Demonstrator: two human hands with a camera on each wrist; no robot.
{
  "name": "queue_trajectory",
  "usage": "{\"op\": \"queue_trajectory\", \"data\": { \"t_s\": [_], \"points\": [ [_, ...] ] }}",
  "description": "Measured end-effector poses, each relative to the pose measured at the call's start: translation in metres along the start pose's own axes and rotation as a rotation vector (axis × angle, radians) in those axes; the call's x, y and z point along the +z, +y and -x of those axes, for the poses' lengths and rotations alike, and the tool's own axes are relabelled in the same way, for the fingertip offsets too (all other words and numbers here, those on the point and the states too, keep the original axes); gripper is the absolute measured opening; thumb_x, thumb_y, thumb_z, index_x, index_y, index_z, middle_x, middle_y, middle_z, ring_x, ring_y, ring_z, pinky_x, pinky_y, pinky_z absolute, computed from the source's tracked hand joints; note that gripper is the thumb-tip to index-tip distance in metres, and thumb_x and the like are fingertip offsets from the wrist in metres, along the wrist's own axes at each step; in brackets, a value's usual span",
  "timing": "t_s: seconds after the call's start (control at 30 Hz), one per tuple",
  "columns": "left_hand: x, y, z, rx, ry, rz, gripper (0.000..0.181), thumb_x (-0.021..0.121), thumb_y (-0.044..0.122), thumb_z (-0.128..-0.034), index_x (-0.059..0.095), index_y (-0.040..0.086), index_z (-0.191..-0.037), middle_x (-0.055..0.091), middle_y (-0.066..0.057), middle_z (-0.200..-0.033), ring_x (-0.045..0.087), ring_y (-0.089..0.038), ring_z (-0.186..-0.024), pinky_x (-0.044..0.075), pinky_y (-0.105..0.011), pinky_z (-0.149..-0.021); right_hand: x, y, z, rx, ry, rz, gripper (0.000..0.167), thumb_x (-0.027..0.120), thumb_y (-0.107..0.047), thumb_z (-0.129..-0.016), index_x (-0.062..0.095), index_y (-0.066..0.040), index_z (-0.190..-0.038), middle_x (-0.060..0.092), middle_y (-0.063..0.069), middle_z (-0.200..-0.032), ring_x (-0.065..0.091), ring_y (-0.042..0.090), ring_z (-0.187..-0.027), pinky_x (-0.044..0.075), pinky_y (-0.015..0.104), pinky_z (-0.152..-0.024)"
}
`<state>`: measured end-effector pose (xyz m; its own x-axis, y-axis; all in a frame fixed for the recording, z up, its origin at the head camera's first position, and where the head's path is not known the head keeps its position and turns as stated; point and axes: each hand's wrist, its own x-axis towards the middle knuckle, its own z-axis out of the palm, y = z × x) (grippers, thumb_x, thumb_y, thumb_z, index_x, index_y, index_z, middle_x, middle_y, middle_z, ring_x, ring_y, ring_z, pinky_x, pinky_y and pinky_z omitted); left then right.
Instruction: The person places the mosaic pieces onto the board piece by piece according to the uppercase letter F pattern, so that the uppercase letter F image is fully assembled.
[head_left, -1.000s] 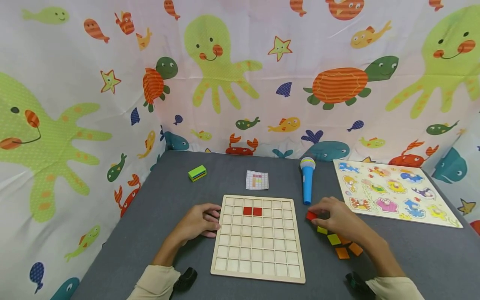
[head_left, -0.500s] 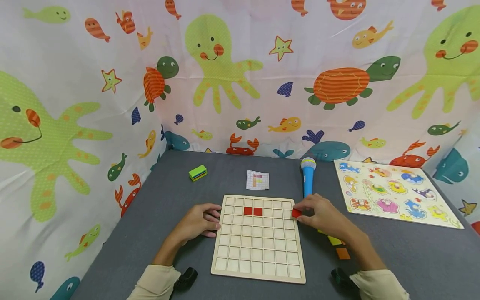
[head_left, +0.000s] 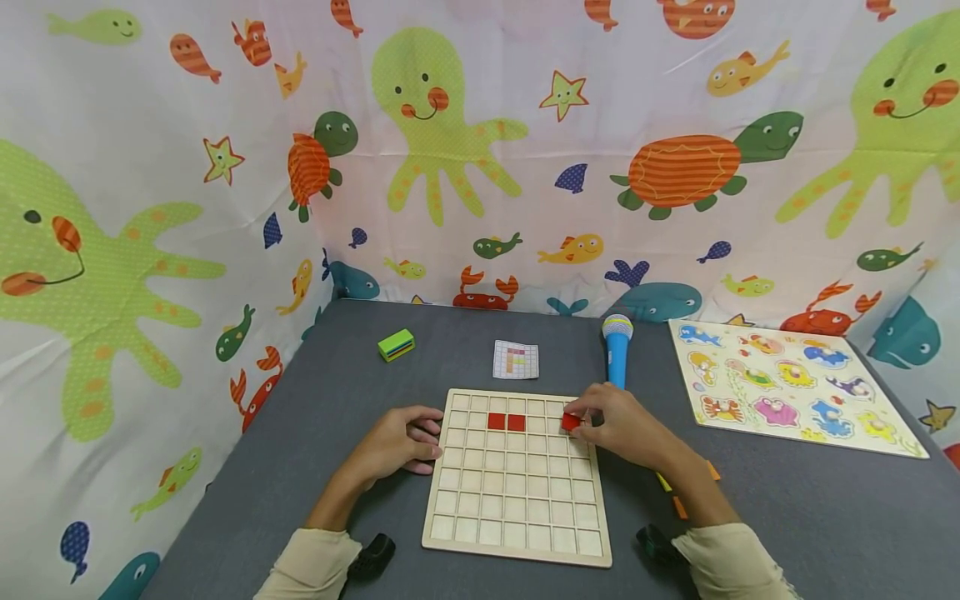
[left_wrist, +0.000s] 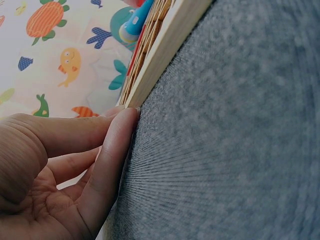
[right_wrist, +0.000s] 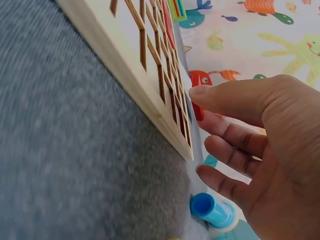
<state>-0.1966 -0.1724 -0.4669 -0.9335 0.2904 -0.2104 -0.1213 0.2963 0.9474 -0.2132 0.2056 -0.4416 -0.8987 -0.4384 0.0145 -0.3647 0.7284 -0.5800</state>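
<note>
Red tile number three is in the right hand, pinched between thumb and finger over the wooden grid board, at one o'clock from its centre; I can't tell whether it touches. Two seated red tiles lie near twelve, so it looks early yet. The left hand rests loose fingertips against the board's edge at ten. Yellow and orange tiles wait off the board at three, mostly hidden by the right forearm. Beyond the board, a printed card lies at twelve, a green-topped stack at eleven, a picture puzzle at two. At one, the right hand hides the lower end of a blue microphone.
</note>
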Motion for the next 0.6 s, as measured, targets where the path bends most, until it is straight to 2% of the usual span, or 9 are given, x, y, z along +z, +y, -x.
{"op": "queue_trajectory", "data": {
  "t_s": [0.17,0.4,0.6],
  "points": [
    [0.0,-0.001,-0.001,-0.007,0.005,-0.008,0.057,0.08,-0.005,-0.0902,0.06,-0.002,-0.143,0.063,-0.018,-0.12,0.07,-0.022,-0.091,0.069,-0.039,-0.071,0.005,-0.002,-0.006,-0.029,0.007,-0.005,0.026,0.079,-0.018,-0.094,0.08,-0.006,-0.118,0.066,0.001,-0.1,0.055,0.02,-0.092,0.048,0.03,-0.072],
    [0.0,0.0,-0.001,0.0,0.013,-0.008,0.057,0.08,-0.005,-0.0899,0.06,-0.002,-0.143,0.063,-0.018,-0.12,0.07,-0.021,-0.09,0.069,-0.04,-0.07,0.01,-0.009,-0.011,-0.007,-0.017,-0.007,0.026,0.078,-0.02,-0.096,0.08,-0.01,-0.12,0.067,0.0,-0.106,0.054,0.02,-0.1,0.052,0.035,-0.08],
    [0.0,-0.001,-0.001,0.003,0.012,-0.006,0.057,0.08,-0.004,-0.0901,0.06,-0.002,-0.143,0.063,-0.018,-0.121,0.07,-0.02,-0.09,0.069,-0.04,-0.07,0.014,-0.017,-0.017,0.001,-0.03,-0.022,0.027,0.078,-0.019,-0.096,0.08,-0.01,-0.121,0.068,0.0,-0.108,0.054,0.02,-0.102,0.053,0.035,-0.081]
  ]
}}
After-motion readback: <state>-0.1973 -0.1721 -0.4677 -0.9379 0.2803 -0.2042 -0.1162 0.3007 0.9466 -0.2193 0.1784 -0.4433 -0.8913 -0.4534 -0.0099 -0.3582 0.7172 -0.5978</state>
